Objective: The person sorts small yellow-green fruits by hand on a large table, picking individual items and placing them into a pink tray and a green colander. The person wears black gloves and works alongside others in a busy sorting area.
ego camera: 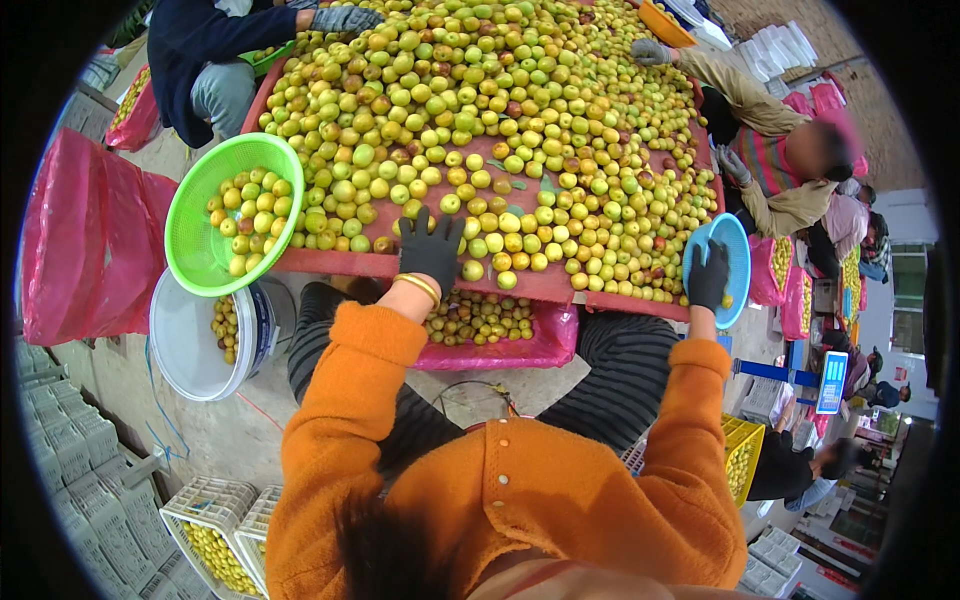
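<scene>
My left hand (431,251), in a black glove, rests palm down at the near edge of a red sorting table (337,262). Its fingers are spread beside yellow-green jujubes (487,244), and I see nothing held in it. My right hand (709,277), gloved too, reaches into a blue plastic basket (739,247) at the table's right corner. One jujube shows beside that hand; its palm side is hidden. A bright green plastic colander (180,217) with several jujubes sits tilted at the left corner. Loose jujubes cover most of the tabletop, with a few leaves among them.
Below the colander stands a white bucket (195,352) holding some jujubes. A pink-lined crate (495,356) of jujubes is between my knees. Co-workers' gloved hands are at the table's far left and right. White crates (210,499) stand lower left, a yellow crate (739,457) at right.
</scene>
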Motion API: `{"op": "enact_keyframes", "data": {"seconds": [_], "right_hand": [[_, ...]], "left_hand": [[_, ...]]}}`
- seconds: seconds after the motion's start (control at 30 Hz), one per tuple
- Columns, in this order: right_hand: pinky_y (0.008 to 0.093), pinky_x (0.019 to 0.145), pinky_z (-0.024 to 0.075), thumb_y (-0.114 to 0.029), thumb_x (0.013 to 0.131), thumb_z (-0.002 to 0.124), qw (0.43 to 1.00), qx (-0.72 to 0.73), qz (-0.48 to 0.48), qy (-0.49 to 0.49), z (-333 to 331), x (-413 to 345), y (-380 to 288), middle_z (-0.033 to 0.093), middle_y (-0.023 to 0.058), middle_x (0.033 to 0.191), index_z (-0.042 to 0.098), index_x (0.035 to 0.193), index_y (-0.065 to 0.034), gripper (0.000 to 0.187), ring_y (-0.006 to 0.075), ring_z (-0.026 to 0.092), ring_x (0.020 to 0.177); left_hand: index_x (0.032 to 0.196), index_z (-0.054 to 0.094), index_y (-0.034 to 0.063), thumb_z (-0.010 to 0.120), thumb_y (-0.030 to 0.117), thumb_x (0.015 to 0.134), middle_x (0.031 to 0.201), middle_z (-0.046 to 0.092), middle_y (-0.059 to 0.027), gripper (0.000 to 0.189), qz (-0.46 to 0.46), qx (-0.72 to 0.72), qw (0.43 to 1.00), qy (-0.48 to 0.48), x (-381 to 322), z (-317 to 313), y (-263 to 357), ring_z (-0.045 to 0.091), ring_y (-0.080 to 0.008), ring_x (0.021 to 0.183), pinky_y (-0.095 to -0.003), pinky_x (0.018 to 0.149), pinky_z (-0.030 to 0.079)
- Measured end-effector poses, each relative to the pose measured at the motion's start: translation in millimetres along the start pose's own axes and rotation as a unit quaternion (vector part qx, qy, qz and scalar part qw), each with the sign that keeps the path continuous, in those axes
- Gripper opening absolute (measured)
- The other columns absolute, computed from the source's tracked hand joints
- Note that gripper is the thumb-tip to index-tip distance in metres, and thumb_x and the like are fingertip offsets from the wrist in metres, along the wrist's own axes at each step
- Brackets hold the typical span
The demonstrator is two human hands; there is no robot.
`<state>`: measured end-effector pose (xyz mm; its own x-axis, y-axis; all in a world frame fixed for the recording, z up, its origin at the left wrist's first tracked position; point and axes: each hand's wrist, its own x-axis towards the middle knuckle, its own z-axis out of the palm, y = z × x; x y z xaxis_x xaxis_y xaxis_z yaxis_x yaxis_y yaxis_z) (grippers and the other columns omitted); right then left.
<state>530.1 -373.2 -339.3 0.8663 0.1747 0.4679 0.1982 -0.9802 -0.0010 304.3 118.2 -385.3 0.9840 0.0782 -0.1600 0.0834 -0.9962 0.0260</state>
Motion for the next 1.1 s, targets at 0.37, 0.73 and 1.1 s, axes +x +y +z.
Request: {"op": "enact_keyframes", "data": {"seconds": [0.37, 0.73, 1.1], "right_hand": [[0.0446, 0.091, 0.0520, -0.015, 0.084, 0.070, 0.881, 0.214, -0.361, -0.217, 36, -10, -401, 0.061, 0.0112, 0.128, 0.061, 0.130, -0.0183, 0.047, 0.0337, 0.060, 0.113], [0.0439, 0.072, 0.0576, -0.012, 0.090, 0.061, 0.923, 0.089, -0.291, -0.235, 44, -29, -459, 0.057, 0.0144, 0.120, 0.060, 0.121, -0.0115, 0.032, 0.0332, 0.067, 0.097], [0.0414, 0.103, 0.0460, -0.011, 0.090, 0.068, 0.955, 0.296, -0.017, 0.006, -1, -1, -146, 0.060, 0.0166, 0.130, 0.055, 0.135, -0.0073, 0.046, 0.0344, 0.059, 0.120]], "left_hand": [[0.154, 0.039, 0.0277, 0.070, 0.045, 0.086, 0.150, 0.048, -0.0041, 0.076, 0.011, -0.022, 0.999, -0.046, -12, -17, -5, 0.036, -0.0368, 0.144, -0.0645, 0.109, 0.028], [0.140, 0.054, 0.0197, 0.064, 0.035, 0.091, 0.138, 0.058, -0.0051, 0.051, -0.027, -0.106, 0.990, -0.091, -1, -33, -31, 0.051, -0.0310, 0.134, -0.0502, 0.103, 0.042], [0.149, 0.042, 0.0211, 0.069, 0.035, 0.089, 0.156, 0.041, -0.0161, 0.068, -0.115, -0.108, 0.986, -0.050, 2, -31, -57, 0.056, -0.0388, 0.127, -0.0486, 0.097, 0.053]]}}
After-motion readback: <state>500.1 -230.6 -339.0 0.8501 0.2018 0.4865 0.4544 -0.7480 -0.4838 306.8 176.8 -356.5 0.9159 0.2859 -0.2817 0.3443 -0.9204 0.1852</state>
